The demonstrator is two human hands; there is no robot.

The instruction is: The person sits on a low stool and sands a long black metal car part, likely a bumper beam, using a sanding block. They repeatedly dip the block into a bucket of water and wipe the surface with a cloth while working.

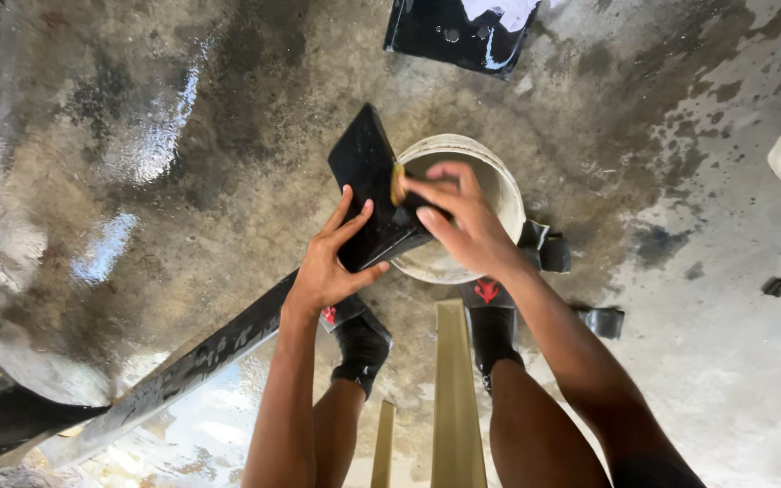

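head view: left hand [332, 267] grips a wet, rigid black panel [368, 185] by its lower edge; right hand [463, 221] presses a sponge [399, 185] on it above a white bucket [499, 185]; likely slippery.

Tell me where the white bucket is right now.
In the head view, the white bucket stands on the wet concrete floor at centre frame, just beyond the person's feet, partly behind the right hand and the black panel.

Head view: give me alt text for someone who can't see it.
Seen from above, a left hand holds a black flat panel over a white bucket while the right hand presses a yellowish sponge against it. Wet concrete floor lies around.
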